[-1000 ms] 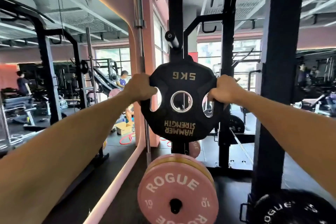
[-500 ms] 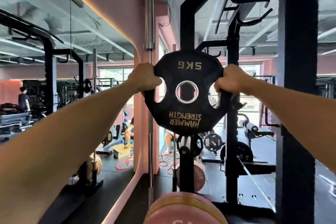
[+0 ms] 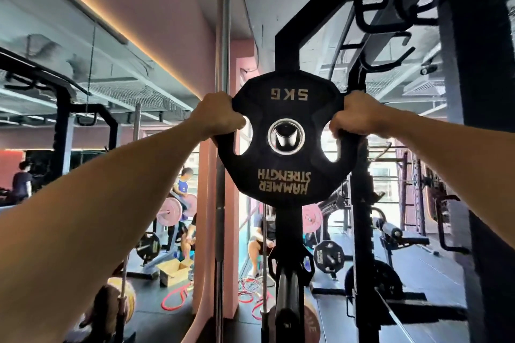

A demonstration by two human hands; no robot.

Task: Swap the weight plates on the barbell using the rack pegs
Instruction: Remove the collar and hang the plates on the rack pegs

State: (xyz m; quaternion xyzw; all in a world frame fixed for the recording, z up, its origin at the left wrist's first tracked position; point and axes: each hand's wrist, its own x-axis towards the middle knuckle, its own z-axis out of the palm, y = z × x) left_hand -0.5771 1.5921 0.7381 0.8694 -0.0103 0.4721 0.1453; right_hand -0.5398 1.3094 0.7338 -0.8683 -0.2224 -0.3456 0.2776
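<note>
A black 5 kg plate (image 3: 284, 175) marked "Hammer Strength" hangs upside down in front of the black rack upright (image 3: 287, 44), at arm's length. My left hand (image 3: 217, 115) grips its left grip hole and my right hand (image 3: 354, 114) grips its right grip hole. Through the plate's centre ring shows the end of a metal peg (image 3: 286, 138), lined up with the hole. Lower on the same upright another black plate (image 3: 289, 262) sits edge-on on a peg.
A bare steel barbell (image 3: 221, 147) stands upright left of the rack. A thick black rack post (image 3: 479, 147) rises close on the right. Pink plates (image 3: 310, 326) sit low on the rack. Several people and a cardboard box (image 3: 174, 270) are behind, partly in a mirror.
Both hands have lifted the 5 kg plate higher up the rack upright, and the view has tilted up. A peg end now shows through its centre hole.
</note>
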